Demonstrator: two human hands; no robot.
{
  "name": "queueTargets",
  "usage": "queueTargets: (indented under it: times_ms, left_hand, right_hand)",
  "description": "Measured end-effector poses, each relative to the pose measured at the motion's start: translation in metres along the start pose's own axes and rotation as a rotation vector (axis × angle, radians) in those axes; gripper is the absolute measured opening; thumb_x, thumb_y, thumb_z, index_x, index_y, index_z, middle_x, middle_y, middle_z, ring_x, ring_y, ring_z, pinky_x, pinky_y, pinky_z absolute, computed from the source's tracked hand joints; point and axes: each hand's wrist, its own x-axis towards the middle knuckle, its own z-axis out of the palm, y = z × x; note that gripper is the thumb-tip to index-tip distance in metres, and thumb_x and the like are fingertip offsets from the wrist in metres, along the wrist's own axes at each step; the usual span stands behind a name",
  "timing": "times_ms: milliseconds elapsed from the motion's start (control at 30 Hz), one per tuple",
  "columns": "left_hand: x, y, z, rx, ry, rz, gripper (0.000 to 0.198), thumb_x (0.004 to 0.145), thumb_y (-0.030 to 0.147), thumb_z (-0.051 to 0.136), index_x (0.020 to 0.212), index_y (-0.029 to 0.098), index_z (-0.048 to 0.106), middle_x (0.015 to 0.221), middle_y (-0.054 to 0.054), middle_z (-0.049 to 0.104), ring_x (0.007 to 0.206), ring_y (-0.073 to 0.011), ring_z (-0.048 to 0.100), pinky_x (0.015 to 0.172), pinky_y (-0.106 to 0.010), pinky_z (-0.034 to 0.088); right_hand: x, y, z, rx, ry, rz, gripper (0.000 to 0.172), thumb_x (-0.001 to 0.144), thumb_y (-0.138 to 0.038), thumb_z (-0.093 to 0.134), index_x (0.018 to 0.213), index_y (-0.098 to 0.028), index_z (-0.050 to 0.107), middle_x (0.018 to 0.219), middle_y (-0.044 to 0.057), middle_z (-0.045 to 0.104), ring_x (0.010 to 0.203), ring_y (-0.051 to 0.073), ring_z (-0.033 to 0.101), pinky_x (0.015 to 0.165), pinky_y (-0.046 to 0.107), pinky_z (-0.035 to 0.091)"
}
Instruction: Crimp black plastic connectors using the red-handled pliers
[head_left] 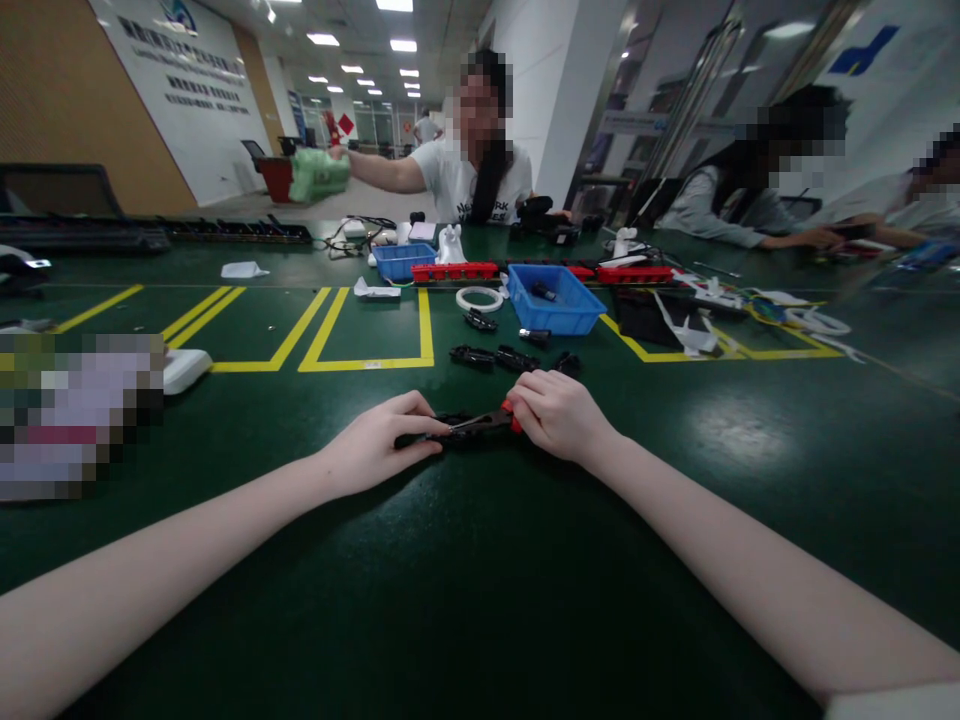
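Note:
My right hand is closed round the red handles of a pair of pliers, whose dark jaws point left. My left hand grips a small black part against the green table, its fingers beside the plier tips. Whether the jaws bite on the part cannot be made out. Just beyond my hands lie several similar black pieces, among them one at the left and one in the middle. A short black cylinder rests in front of a blue bin.
The blue bin holds dark parts, and a smaller blue tray stands behind. A white ring-shaped coil lies between them. Red strips cross the table. Opposite, a person stretches out an arm with a pale green object.

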Motion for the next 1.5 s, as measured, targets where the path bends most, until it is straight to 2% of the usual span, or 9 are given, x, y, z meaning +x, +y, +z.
queueTargets:
  times_ms: [300, 833, 1500]
  left_hand:
    - [0.0026, -0.0002, -0.0037, -0.138, -0.026, -0.04, 0.025, 0.094, 0.033, 0.058, 0.116, 0.026, 0.068, 0.11, -0.004, 0.057, 0.1, -0.0205, 0.059, 0.089, -0.041, 0.052]
    - [0.0021, 0.0007, -0.0017, -0.068, -0.006, 0.016, 0.025, 0.094, 0.031, 0.056, 0.115, 0.023, 0.068, 0.108, -0.006, 0.058, 0.097, -0.0202, 0.059, 0.088, -0.04, 0.052]
    - [0.0014, 0.0029, -0.0049, -0.127, -0.025, -0.028, 0.023, 0.093, 0.031, 0.059, 0.114, 0.024, 0.068, 0.11, -0.005, 0.058, 0.099, -0.0198, 0.06, 0.089, -0.039, 0.053]
  right_hand:
    - [0.0003, -0.0003, -0.0006, 0.005, -0.003, 0.014, 0.038, 0.1, -0.026, 0.032, 0.08, -0.016, 0.063, 0.08, 0.008, 0.063, 0.07, 0.016, 0.051, 0.067, 0.033, 0.034]
    - [0.0009, -0.0009, 0.0005, 0.03, -0.009, 0.013, 0.037, 0.1, -0.027, 0.033, 0.08, -0.016, 0.062, 0.079, 0.007, 0.062, 0.07, 0.016, 0.05, 0.066, 0.032, 0.034]
    - [0.0003, 0.0018, -0.0016, 0.049, -0.035, 0.022, 0.04, 0.1, -0.028, 0.029, 0.081, -0.015, 0.063, 0.08, 0.008, 0.062, 0.069, 0.016, 0.05, 0.067, 0.033, 0.036]
